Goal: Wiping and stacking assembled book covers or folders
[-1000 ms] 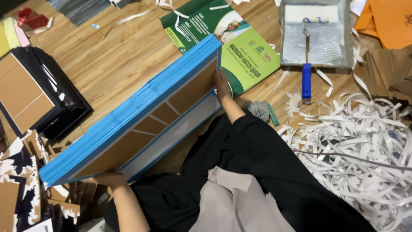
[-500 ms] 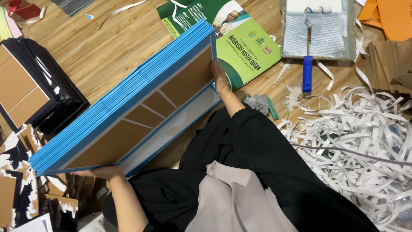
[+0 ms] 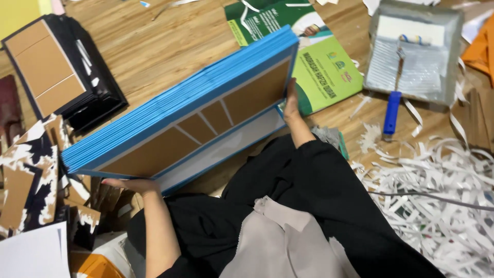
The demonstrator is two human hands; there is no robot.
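Head view, person seated on wooden floor (image 3: pixel 154 46), black-clad lap at 6 o'clock.

Left hand (image 3: pixel 128 184): at 8 o'clock, palm up, fingers flat under the lower corner of the stack of blue-edged covers (image 3: pixel 180 116). Open, supporting grip.

Right hand (image 3: pixel 291 105): just right of centre, fingers extended against the stack's right end, pressing it. Not curled closed.

Stack: held between both hands above the lap, stood on edge and tilted. Long axis runs from 8 o'clock to 1 o'clock. Blue edges face up and left; brown cardboard inner face with pale dividing lines faces the person.

Surroundings, near to far:
- Shredded white paper strips (image 3: pixel 437 195) at 4 o'clock, heaped beside the lap.
- Torn brown-and-black board scraps (image 3: pixel 31 175) at 8 o'clock, close to the left hand.
- Green printed cover (image 3: pixel 324 77) at 1 o'clock, partly hidden behind the stack's far end.
- Black stack of covers (image 3: pixel 56 82) at 10 o'clock, lying flat, apart from the blue stack.
- Grey paint tray (image 3: pixel 417 51) with blue-handled roller (image 3: pixel 392 110) at 2 o'clock, well apart.
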